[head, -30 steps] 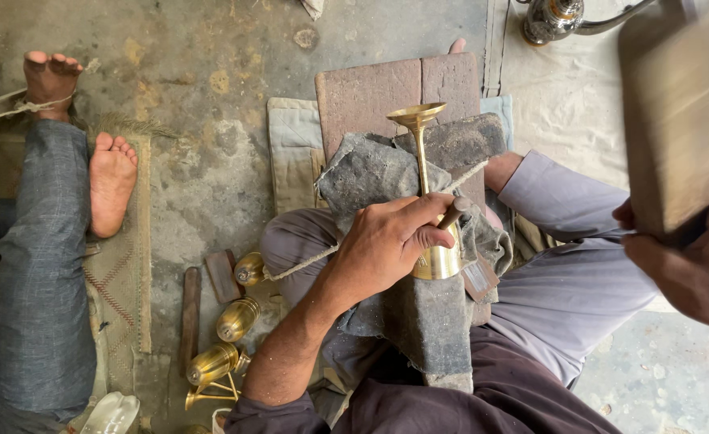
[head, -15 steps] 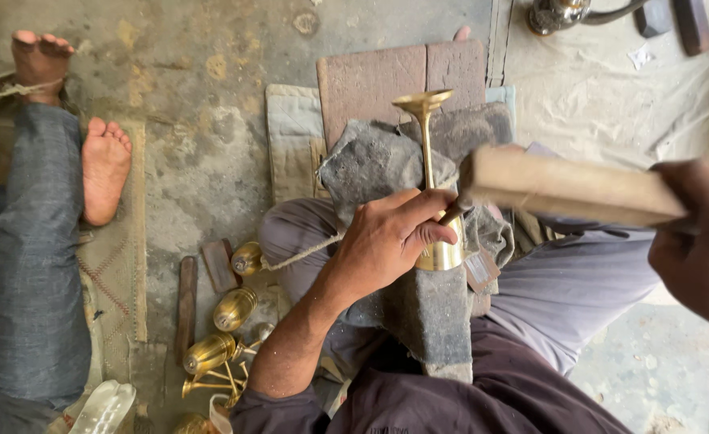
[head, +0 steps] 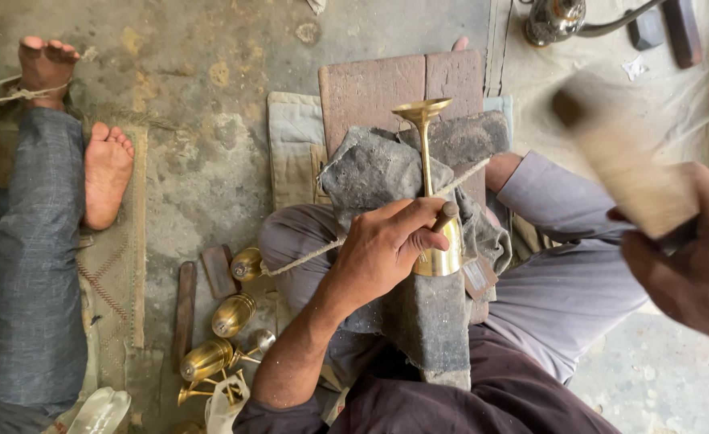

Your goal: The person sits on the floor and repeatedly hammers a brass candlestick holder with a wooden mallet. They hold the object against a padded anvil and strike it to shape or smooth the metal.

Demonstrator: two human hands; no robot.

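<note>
My left hand [head: 386,249] grips a thin punch tool [head: 448,215] and steadies a brass goblet [head: 432,193] that lies on a cloth-wrapped block [head: 427,313] across my lap. The goblet's foot points away from me and its cup sits beside my fingers. My right hand [head: 684,265] holds a wooden mallet [head: 619,161], raised and blurred at the right, well apart from the goblet. A cord [head: 306,257] runs from under my left hand toward the lower left.
Several brass cups [head: 230,313] lie on the floor at my left knee, beside wooden pieces [head: 184,309]. Another person's bare feet [head: 105,173] and grey trouser legs are at far left. Brick slabs [head: 394,88] lie ahead; a metal vessel [head: 555,20] stands top right.
The mallet was raised at the right, swung down level against the punch near the goblet, and is now lifted back up and to the right. My left hand stays put.
</note>
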